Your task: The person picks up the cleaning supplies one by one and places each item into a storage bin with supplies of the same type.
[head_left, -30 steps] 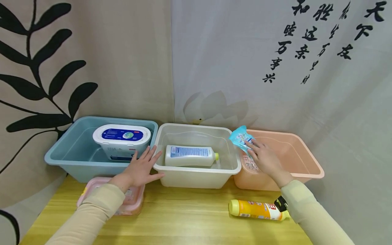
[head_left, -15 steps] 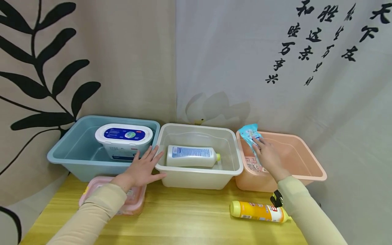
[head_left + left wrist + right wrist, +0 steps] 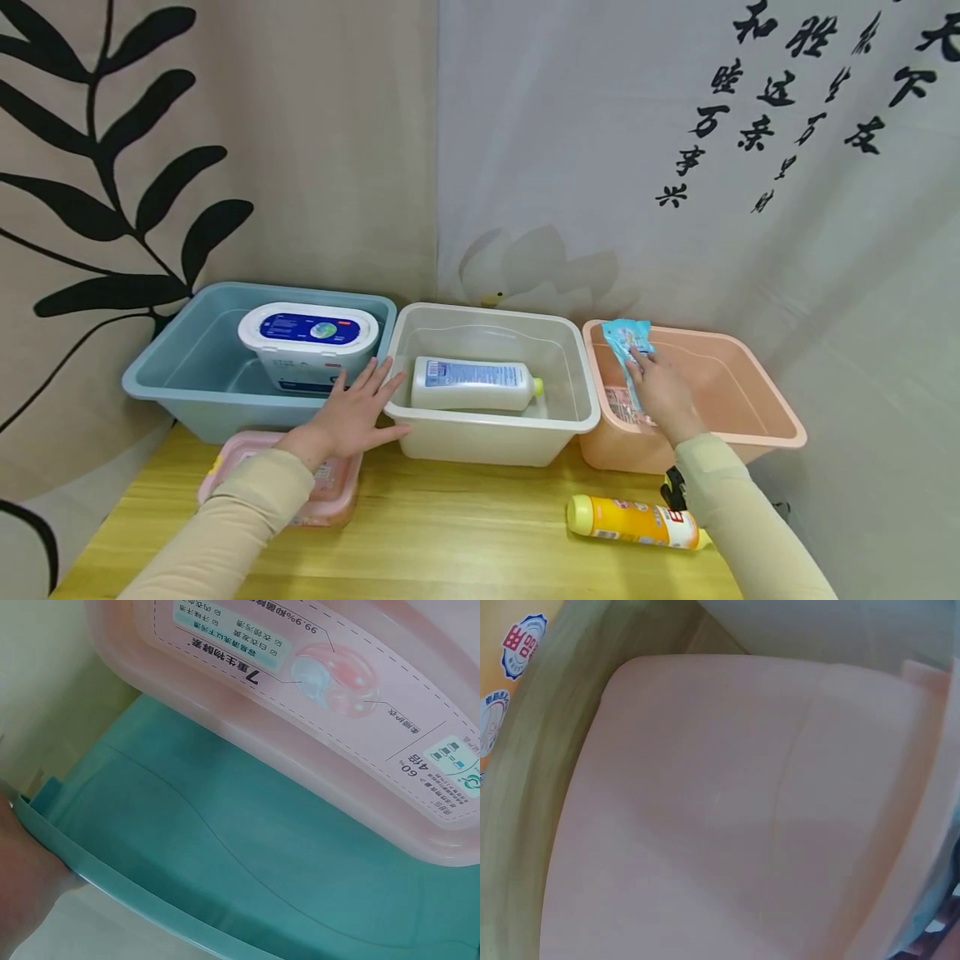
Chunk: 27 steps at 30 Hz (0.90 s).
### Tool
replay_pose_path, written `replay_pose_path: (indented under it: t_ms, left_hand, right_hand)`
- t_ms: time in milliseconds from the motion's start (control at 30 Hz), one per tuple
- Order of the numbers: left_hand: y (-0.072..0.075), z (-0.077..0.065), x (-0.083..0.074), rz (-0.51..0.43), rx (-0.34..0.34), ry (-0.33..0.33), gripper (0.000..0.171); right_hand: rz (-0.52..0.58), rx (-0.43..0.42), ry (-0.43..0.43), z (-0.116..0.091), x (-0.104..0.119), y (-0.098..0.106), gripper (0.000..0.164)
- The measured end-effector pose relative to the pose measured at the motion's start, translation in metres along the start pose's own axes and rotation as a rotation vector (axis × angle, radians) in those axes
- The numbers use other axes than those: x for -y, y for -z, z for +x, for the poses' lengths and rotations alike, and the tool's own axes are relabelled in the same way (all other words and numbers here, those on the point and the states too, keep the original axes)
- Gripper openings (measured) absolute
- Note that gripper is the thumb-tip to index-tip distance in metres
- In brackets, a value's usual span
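Note:
My right hand [image 3: 663,396] holds a light blue plastic packet [image 3: 628,335] at the left end of the peach bin [image 3: 738,383]. A bit of that packet shows at the right edge of the right wrist view, beyond the bin's rim. Fingers spread, my left hand [image 3: 352,417] rests where the rims of the blue bin [image 3: 180,367] and the white bin [image 3: 487,442] meet. A white tub with a dark blue label [image 3: 307,342] stands in the blue bin. Inside the white bin lies a white bottle with a yellow-green cap [image 3: 472,383].
A pink laundry-pod box [image 3: 337,492] sits on the wooden table [image 3: 450,525] before the blue bin, partly under my left forearm. An orange-yellow bottle [image 3: 630,521] lies before the peach bin, its end near my right sleeve. Something with red print [image 3: 622,404] is in the peach bin.
My right hand has carried the blue packet right, from the gap between white and peach bins to over the peach bin. My left hand stays put; the head view has shifted slightly.

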<state>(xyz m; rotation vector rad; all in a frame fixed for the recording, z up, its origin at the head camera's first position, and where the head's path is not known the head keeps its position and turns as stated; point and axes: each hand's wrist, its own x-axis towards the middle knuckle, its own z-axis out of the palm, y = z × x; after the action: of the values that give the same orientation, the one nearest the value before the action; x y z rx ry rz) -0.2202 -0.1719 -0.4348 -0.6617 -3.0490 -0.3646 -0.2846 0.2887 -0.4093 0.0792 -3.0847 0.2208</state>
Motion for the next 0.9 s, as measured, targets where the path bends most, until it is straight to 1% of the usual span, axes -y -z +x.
replay_pose_path:
  t_ms: [100,200,333,400,633,900]
  left_hand:
    - [0.0,0.002,0.002,0.002,-0.01,-0.011,0.086]
    - [-0.001,0.004,0.005,0.005,-0.003,-0.015,0.087]
    - [0.0,0.007,0.009,0.01,0.017,-0.006,0.088]
    - [0.001,0.007,0.01,0.006,0.011,-0.012,0.087]
    - [0.005,0.006,0.006,0.003,0.021,-0.004,0.086]
    - [0.006,0.005,0.005,0.005,0.019,0.001,0.085]
  right_hand:
    - [-0.012,0.026,-0.011,0.0,0.001,-0.004,0.053]
    - [-0.018,0.048,-0.029,0.001,0.004,-0.007,0.053]
    - [-0.028,0.051,-0.05,0.003,0.006,-0.009,0.052]
    - [-0.04,0.051,-0.056,0.004,0.007,-0.011,0.052]
    - [-0.063,0.068,-0.056,0.007,0.003,-0.016,0.053]
    - [-0.077,0.09,-0.042,0.008,0.005,-0.02,0.053]
